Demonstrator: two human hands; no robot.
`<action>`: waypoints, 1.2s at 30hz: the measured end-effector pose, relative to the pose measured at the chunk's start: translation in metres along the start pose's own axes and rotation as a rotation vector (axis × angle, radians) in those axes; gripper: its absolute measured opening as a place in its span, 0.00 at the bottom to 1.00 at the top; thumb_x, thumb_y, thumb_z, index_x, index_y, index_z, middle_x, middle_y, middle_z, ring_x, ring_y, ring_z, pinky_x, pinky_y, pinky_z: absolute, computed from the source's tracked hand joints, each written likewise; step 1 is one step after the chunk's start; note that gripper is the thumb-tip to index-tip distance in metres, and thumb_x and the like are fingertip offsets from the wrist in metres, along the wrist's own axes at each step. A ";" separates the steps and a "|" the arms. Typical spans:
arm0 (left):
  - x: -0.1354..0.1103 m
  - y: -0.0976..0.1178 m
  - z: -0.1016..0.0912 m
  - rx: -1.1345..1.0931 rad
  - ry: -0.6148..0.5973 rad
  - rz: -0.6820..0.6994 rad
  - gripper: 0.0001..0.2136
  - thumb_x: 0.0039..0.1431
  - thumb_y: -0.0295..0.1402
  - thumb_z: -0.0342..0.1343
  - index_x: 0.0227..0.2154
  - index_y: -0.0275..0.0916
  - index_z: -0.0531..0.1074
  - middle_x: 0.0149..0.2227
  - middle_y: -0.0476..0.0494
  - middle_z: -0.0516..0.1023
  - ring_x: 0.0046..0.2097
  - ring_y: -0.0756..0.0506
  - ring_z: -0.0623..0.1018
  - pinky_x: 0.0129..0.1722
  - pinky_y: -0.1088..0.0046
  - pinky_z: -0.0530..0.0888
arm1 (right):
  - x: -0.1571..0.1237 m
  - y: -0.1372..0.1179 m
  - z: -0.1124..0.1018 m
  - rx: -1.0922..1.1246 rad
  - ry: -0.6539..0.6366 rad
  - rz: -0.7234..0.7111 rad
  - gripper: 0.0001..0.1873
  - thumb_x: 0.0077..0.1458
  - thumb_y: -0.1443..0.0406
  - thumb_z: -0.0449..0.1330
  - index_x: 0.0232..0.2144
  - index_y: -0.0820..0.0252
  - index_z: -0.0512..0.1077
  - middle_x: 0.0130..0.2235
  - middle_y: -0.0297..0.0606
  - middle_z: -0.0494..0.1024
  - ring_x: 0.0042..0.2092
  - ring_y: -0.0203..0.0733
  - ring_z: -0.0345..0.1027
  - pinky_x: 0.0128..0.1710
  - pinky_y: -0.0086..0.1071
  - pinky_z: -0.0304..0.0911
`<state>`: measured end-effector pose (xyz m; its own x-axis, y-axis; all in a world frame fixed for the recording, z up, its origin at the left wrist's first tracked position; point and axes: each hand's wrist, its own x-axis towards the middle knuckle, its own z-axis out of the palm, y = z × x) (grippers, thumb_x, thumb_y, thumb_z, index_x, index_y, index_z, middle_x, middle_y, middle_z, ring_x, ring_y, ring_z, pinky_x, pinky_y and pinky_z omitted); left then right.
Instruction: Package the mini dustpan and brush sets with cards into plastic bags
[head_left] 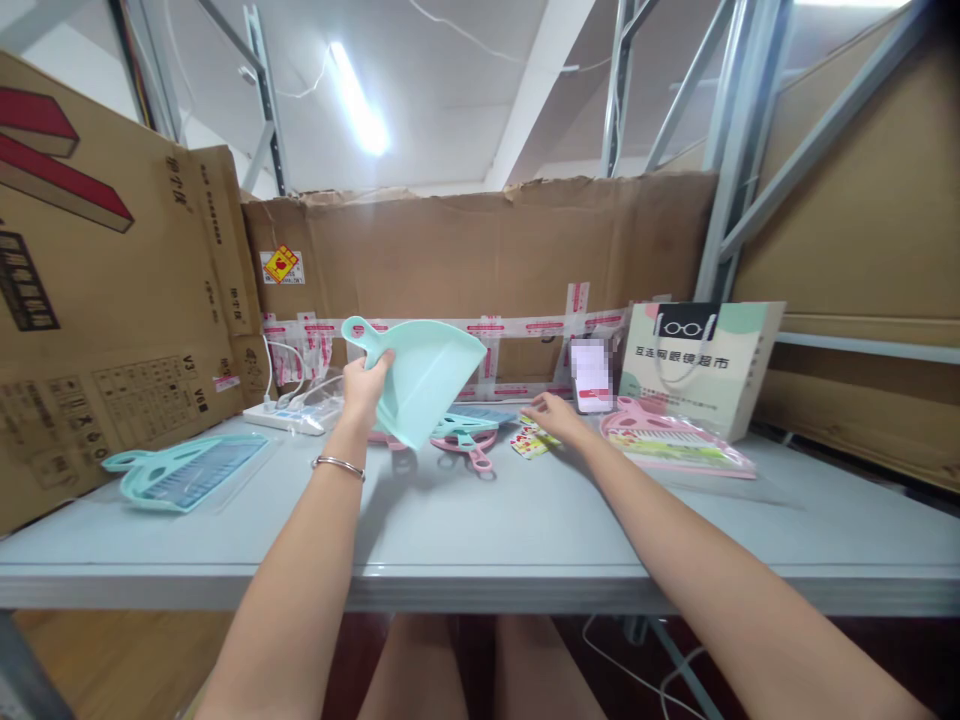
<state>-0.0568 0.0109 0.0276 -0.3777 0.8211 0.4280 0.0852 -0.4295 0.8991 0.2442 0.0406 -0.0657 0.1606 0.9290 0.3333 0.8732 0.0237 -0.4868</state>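
Note:
My left hand point(365, 385) is closed round the handle of a mint-green dustpan point(431, 375), lifted above the table with its wide edge tilted up to the right. At the back of the table, my right hand point(559, 415) is over some small cards with a colourful print point(531, 440); its fingers are stretched out and apart. Whether the fingertips touch the cards cannot be made out. Between the hands lie mint-green and pink pieces with a pink handle point(480, 459), partly behind the raised dustpan.
A bagged mint-green dustpan with brush point(195, 472) lies left, a bagged pink set point(675, 440) right. A phone point(592, 375) stands behind near a paper bag point(697, 365). A power strip point(289, 415) lies back left. Cardboard point(450, 250) walls the grey table point(487, 530).

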 end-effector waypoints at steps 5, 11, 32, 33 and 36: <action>-0.003 0.000 0.003 0.031 -0.028 0.050 0.15 0.40 0.42 0.60 0.19 0.36 0.65 0.19 0.53 0.63 0.23 0.53 0.60 0.23 0.76 0.57 | -0.012 -0.029 0.014 0.026 0.093 -0.303 0.20 0.55 0.68 0.50 0.50 0.56 0.66 0.40 0.41 0.70 0.43 0.43 0.62 0.45 0.36 0.57; -0.008 0.002 0.006 0.080 -0.048 0.052 0.14 0.41 0.42 0.59 0.19 0.35 0.65 0.18 0.53 0.62 0.23 0.53 0.60 0.23 0.76 0.57 | -0.034 -0.049 0.012 -0.229 -0.025 -0.648 0.19 0.51 0.69 0.55 0.45 0.50 0.72 0.46 0.44 0.66 0.46 0.46 0.59 0.43 0.38 0.53; -0.009 0.002 0.009 0.110 -0.066 0.228 0.13 0.45 0.25 0.47 0.36 0.36 0.68 0.39 0.42 0.75 0.44 0.42 0.73 0.47 0.66 0.67 | -0.052 -0.082 -0.043 1.130 0.361 -0.264 0.19 0.45 0.48 0.57 0.25 0.57 0.62 0.24 0.29 0.66 0.25 0.33 0.59 0.28 0.28 0.57; -0.011 0.003 0.010 0.115 -0.124 0.203 0.12 0.45 0.26 0.48 0.36 0.36 0.68 0.38 0.43 0.75 0.43 0.42 0.73 0.46 0.65 0.68 | -0.057 -0.085 -0.045 1.111 0.309 -0.309 0.19 0.46 0.49 0.57 0.25 0.57 0.62 0.24 0.29 0.65 0.25 0.33 0.58 0.27 0.28 0.56; -0.016 0.006 0.010 0.106 -0.355 0.129 0.12 0.44 0.29 0.50 0.35 0.36 0.69 0.37 0.44 0.75 0.40 0.43 0.73 0.43 0.65 0.69 | -0.068 -0.090 -0.050 1.067 0.140 -0.401 0.19 0.46 0.49 0.58 0.23 0.58 0.62 0.23 0.29 0.64 0.24 0.31 0.57 0.27 0.27 0.55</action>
<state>-0.0412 -0.0010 0.0276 -0.0169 0.8500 0.5265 0.2125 -0.5115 0.8326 0.1775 -0.0427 -0.0043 0.0677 0.7365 0.6731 0.0487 0.6714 -0.7395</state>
